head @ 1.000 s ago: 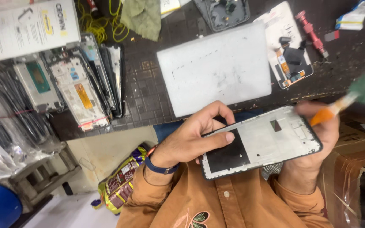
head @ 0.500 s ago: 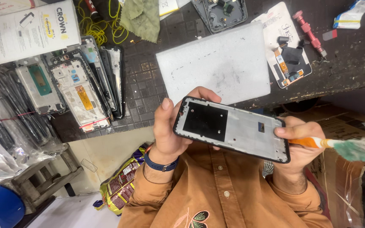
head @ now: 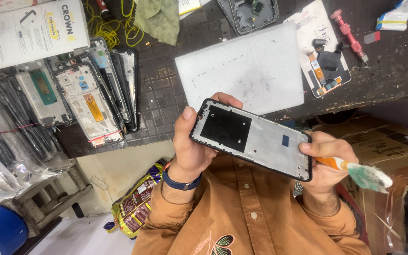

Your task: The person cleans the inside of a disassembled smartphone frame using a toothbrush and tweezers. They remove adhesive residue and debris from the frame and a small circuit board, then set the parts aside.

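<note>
Head view: the left hand (head: pixel 190 146) gripped one end of a bare phone frame (head: pixel 253 138) above the lap, just off the workbench (head: pixel 393 71) edge — the right hand (head: pixel 327 163) pinched its other end while clasping an orange-handled brush (head: pixel 360 172). A white foam pad (head: pixel 242 71) lay beyond — stacked phone frames (head: pixel 90 94) further along the bench.

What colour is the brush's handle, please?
Orange, on the brush in the right hand; head view.

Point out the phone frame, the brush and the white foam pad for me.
phone frame (head: pixel 253 139): head view, on its pale inner plate.
brush (head: pixel 368 175): head view, on the greenish bristle head.
white foam pad (head: pixel 242 71): head view, on its bare top face.
</note>
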